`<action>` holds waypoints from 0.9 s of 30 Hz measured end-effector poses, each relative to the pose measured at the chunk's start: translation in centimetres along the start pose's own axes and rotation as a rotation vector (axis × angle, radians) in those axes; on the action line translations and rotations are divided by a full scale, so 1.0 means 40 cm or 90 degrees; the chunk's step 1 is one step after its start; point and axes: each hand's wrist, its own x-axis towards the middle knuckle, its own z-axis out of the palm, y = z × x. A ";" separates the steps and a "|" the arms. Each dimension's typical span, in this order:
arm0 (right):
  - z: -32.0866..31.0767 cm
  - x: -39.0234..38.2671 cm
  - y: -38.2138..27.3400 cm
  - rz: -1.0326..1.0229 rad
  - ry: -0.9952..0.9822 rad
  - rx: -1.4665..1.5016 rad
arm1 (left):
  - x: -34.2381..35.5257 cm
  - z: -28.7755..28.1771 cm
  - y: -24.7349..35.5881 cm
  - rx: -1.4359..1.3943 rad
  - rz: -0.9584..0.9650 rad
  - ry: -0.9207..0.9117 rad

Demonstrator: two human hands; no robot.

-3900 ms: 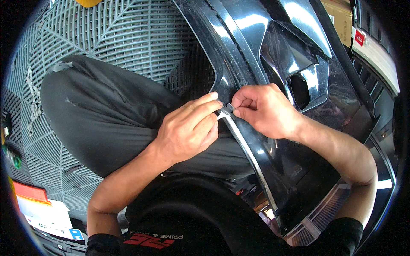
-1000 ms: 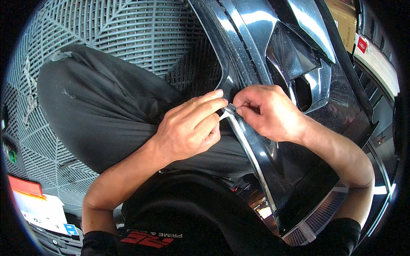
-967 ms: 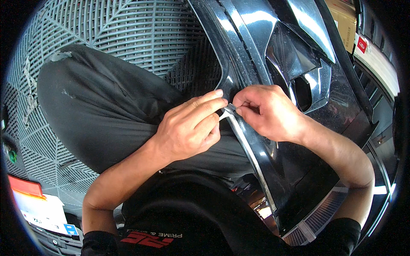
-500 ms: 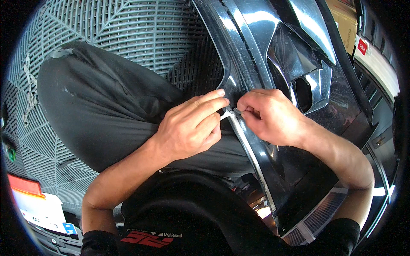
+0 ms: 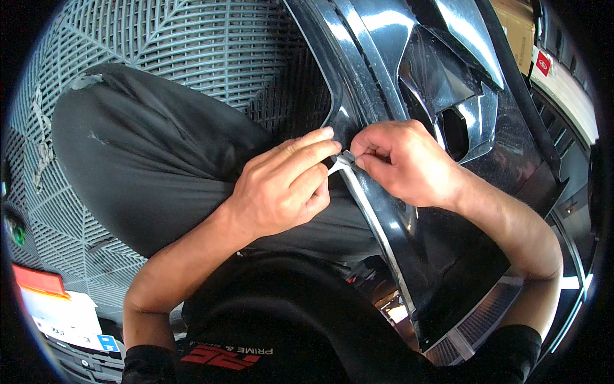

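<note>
A glossy black car bumper [image 5: 377,70] lies on its side in front of me, its edge running past my legs. My left hand [image 5: 281,182] is at this edge, fingertips against the rim, thumb and fingers closed on a thin whitish strip of film [image 5: 337,166] stretched to the rim. My right hand [image 5: 403,160] is pinched around a small dark grey flat piece [image 5: 347,155], touching the edge just beside my left fingertips. What this piece is I cannot make out. Below the hands, a pale band [image 5: 368,208] follows the bumper's edge.
My bent leg in dark trousers [image 5: 147,160] lies left of the bumper, over grey grid floor tiles [image 5: 198,57]. A cardboard box [image 5: 517,29] stands at the far right. An orange and white object [image 5: 41,281] is at the lower left.
My right hand has shifted slightly up and left along the edge with the small grey piece. The left hand has barely moved and keeps its hold.
</note>
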 end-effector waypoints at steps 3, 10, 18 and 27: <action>-0.001 0.002 -0.015 0.016 -0.006 -0.023 | 0.001 -0.001 0.000 0.001 0.002 -0.004; 0.001 0.000 -0.024 0.019 -0.016 -0.045 | -0.002 -0.003 -0.004 -0.003 0.004 -0.003; -0.081 -0.017 -0.017 0.082 -0.068 0.020 | 0.002 0.001 -0.003 -0.019 0.012 0.012; -0.263 -0.177 -0.115 0.041 0.130 -0.103 | 0.051 0.008 0.067 0.054 0.039 0.026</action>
